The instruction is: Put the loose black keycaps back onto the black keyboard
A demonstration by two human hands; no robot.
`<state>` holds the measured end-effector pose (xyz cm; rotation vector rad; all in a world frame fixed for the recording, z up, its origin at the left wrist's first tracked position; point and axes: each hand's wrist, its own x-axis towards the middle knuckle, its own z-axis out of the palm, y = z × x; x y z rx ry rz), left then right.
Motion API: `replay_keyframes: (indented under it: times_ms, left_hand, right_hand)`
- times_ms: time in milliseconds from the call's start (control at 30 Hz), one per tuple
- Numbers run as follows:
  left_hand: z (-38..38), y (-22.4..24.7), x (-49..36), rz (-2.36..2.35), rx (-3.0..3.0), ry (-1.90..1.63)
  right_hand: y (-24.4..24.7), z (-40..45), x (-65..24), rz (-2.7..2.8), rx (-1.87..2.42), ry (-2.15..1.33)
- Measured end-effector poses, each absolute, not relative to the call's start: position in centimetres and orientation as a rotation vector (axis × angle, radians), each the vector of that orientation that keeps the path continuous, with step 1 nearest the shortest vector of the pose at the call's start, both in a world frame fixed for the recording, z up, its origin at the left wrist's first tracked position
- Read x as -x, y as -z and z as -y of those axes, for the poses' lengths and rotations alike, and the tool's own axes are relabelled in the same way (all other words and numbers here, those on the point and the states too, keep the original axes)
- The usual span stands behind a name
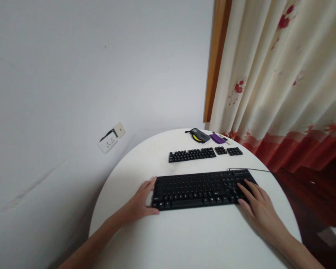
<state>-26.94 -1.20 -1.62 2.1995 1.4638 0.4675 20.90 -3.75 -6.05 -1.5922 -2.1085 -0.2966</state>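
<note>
A black keyboard [194, 203] lies flat on the white round table [190, 239]. Its lowest rows carry keycaps, while the rows above show bare key stems. My left hand [141, 203] spans the keyboard's left end, thumb at the front corner and fingers at the back corner, gripping it. Over the number pad at the right end lies my right hand [259, 205], fingers spread and touching the keyboard, thumb at its front edge. Behind it, loose black keycaps sit in a large block [193, 154] and two smaller groups, one in the middle [221, 150] and one at right [235, 151].
At the table's back lie a dark grey pouch with a yellow patch [200, 135] and a purple cloth-like item [217, 138]. A cable [254, 170] runs off to the right. A wall socket [108, 145] is at left, a curtain [268, 74] at right.
</note>
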Motion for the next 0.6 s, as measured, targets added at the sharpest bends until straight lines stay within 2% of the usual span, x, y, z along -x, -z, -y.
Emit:
replay_keyframes:
  times_ms: [367,500,600]
  left_hand:
    - [-1.0,0.6,19.2,-1.520,-2.273,-0.396]
    - [-2.9,-0.3,20.3,-1.471,-2.207,-0.388]
    - [-6.0,-1.1,20.7,-1.494,-2.185,-0.514]
  right_hand:
    - [5.7,0.2,-26.5,2.090,1.655,0.390]
    - [4.3,-0.5,-24.6,2.032,1.632,0.378]
    - [2.1,-2.0,-20.4,2.021,1.543,0.311]
